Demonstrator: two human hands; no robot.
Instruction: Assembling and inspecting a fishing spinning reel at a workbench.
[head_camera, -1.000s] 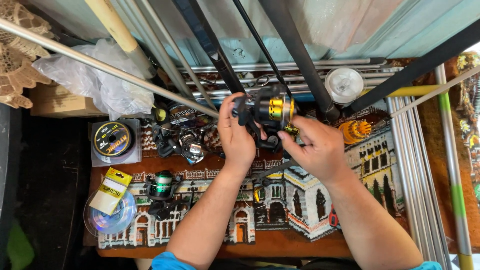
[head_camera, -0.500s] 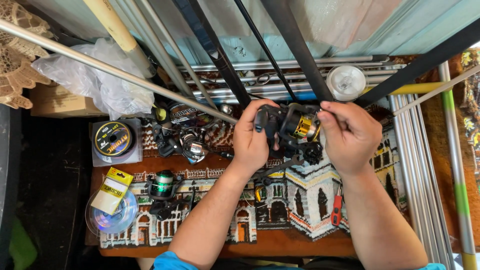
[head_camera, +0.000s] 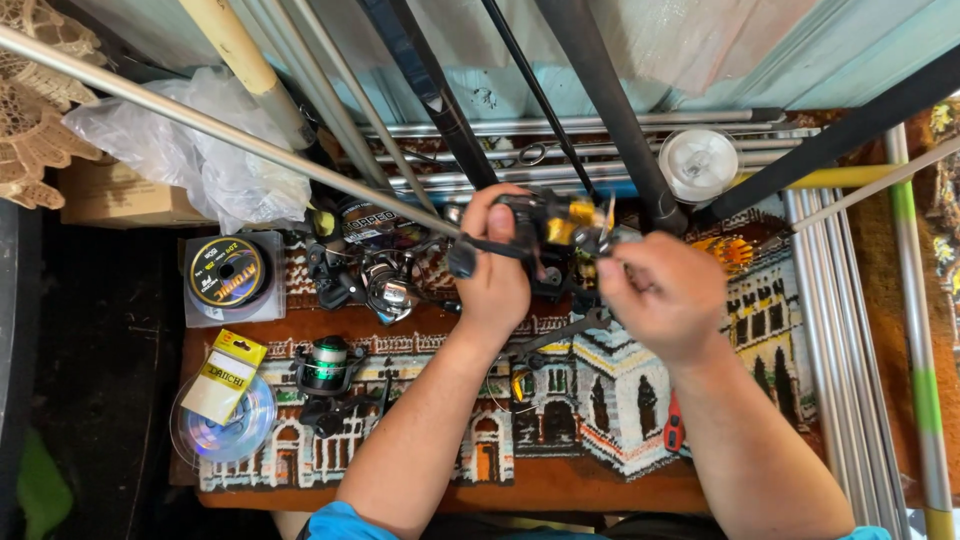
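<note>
1. Both hands are holding 1 black-and-gold fishing reel (head_camera: 560, 225) up off the worktop (head_camera: 560, 490), at the far middle of the scene, just in front of the leaning rods (head_camera: 610, 110).
2. Work state, as a judgement: the reel is looking largely assembled, with body, gold spool and crank arm together; fine handling at its right side is under way, so it is reading as mid-job, not finished. What exactly is being adjusted is too small to tell.
3. Nothing is showing the reel being put down or mounted on a rod yet; the pliers (head_camera: 560, 335) and a red-handled tool (head_camera: 675, 430) are lying unused on the patterned cloth near the wrists.
4. Left hand (head_camera: 495, 270): closed around the reel's left side, thumb up over the top, fingers curled behind; the black crank knob (head_camera: 462, 260) is sticking out to the left of the knuckles. Forearm is coming up from the near edge, slightly tilted right.
5. Right hand (head_camera: 665, 290): fingers bunched narrow, tips pinching at the reel's right end; palm facing down, wrist bent inward. Whether a small part is sitting between the fingertips, I cannot tell.
6. Surroundings: other reels (head_camera: 370, 285) are clustered left of the left hand; a green-spooled reel (head_camera: 325, 365) and line spools (head_camera: 228, 272) are lying further left; a clear line spool (head_camera: 698, 160) is sitting far right.
</note>
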